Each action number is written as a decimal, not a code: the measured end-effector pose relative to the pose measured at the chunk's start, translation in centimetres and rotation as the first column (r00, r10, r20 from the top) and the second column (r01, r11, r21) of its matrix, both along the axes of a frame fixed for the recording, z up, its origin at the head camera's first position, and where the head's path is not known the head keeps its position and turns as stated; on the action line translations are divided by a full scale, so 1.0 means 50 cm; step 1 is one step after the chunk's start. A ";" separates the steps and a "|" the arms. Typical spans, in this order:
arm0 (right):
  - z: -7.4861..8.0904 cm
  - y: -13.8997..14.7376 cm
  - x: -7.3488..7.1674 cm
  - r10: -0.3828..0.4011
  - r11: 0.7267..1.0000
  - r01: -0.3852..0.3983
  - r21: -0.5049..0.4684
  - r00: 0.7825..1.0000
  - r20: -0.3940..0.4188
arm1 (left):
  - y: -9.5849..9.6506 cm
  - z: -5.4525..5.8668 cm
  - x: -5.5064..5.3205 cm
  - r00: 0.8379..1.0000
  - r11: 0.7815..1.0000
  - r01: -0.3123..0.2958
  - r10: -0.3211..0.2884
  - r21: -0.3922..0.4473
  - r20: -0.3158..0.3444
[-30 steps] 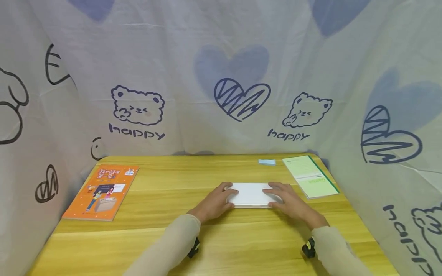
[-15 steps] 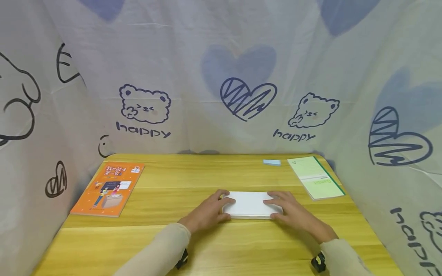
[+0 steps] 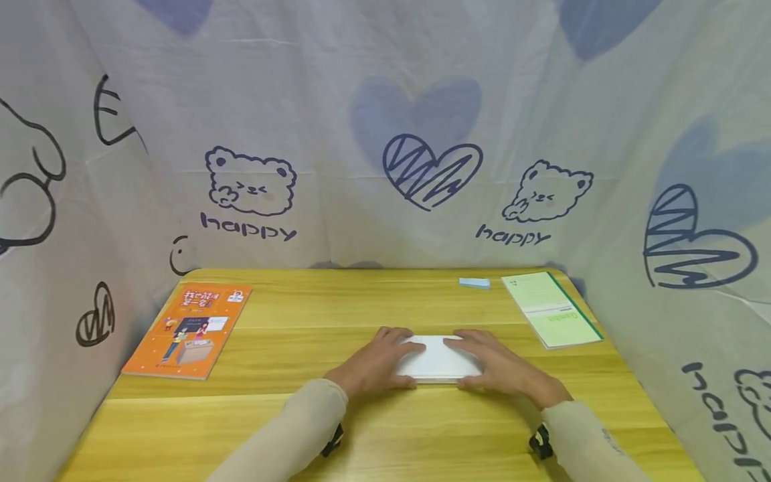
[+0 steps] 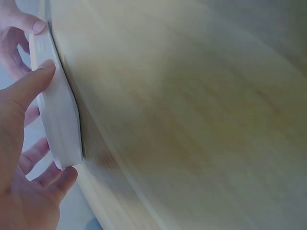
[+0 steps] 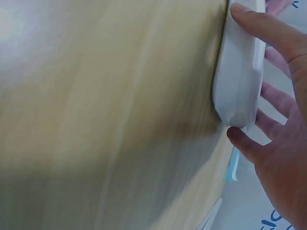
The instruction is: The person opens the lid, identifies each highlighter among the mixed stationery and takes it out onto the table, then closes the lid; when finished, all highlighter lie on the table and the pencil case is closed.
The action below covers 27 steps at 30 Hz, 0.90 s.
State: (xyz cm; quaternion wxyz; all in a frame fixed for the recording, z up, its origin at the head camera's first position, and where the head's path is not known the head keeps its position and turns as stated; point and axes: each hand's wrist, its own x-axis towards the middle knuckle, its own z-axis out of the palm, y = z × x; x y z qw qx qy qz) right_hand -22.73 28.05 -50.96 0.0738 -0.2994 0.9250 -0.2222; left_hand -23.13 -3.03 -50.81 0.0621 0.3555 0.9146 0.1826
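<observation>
A flat white rectangular box [image 3: 438,361] lies on the wooden table in front of me, its long side facing me. At its left end my left hand [image 3: 381,360] grips it, the thumb on the near side and the other fingers over the top and end. My right hand [image 3: 495,363] holds the opposite end in the same way. In the left wrist view the left thumb presses the side wall of the white box [image 4: 60,110], and a fingertip touches its corner. The right wrist view shows the right thumb on the side wall and a fingertip at the end corner.
An orange picture-covered book [image 3: 188,331] lies on the left of the table [image 3: 337,301]. Toward the back right are a small light-blue strip [image 3: 474,283] and a pale green notebook [image 3: 551,309]. A printed white curtain [image 3: 331,120] hangs behind and on both sides.
The box has come nearer to me on the table with both hands on it. In the last half second the hands have shifted inward along it, closer together.
</observation>
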 end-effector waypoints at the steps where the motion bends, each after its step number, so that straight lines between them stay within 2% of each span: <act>1: -0.001 0.001 0.001 0.005 1.000 -0.005 0.003 1.000 -0.009 | 0.002 0.000 0.002 1.000 1.000 -0.007 0.006 -0.014 -0.012; 6: -0.004 0.003 0.001 0.013 1.000 -0.012 0.021 1.000 -0.022 | 0.009 0.002 0.009 0.999 1.000 -0.006 0.005 -0.031 -0.051; 16: -0.008 0.000 0.005 0.037 0.997 -0.035 0.073 0.999 -0.031 | 0.006 0.002 0.008 0.992 0.994 0.041 -0.053 -0.103 -0.117; 20: -0.010 0.000 0.003 0.056 0.995 -0.053 0.085 0.998 -0.027 | 0.004 0.009 -0.004 0.995 0.995 0.042 -0.050 -0.095 -0.085; 27: -0.016 0.013 -0.006 0.032 0.999 -0.031 0.026 0.999 -0.044 | 0.002 0.015 -0.017 0.999 0.999 0.040 -0.040 0.004 -0.011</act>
